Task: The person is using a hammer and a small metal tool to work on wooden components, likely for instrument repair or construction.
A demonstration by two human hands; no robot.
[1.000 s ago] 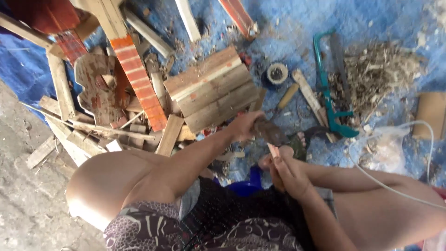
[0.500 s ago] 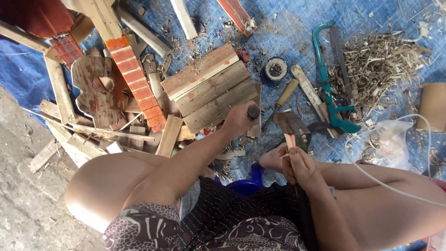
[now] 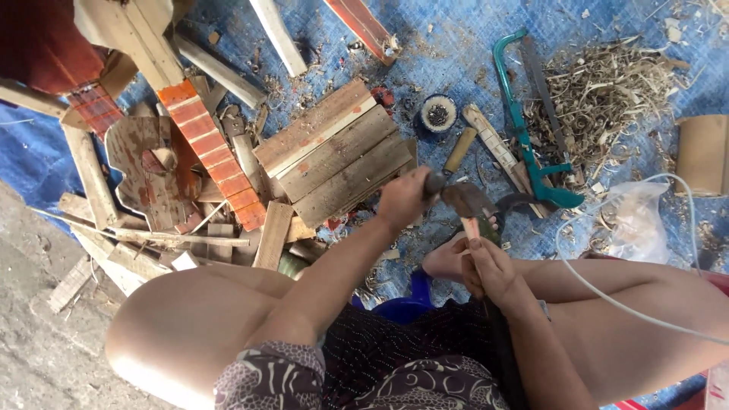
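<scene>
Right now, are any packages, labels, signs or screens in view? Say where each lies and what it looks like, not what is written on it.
Clear plastic bag: crumpled on the blue tarp at right, below the wood shavings, translucent whitish.
Cardboard piece: at the right edge, curved, plain brown.
No labels, signs or screens show.

The left hand [image 3: 402, 199] is stretched forward on a nearly straight arm, its fingers curled tight in a fist. The right hand [image 3: 490, 267] sits nearer the body (forearm bent in across the lap), its fingers closed too, thumb uppermost. Both bare knees are drawn up either side.
</scene>
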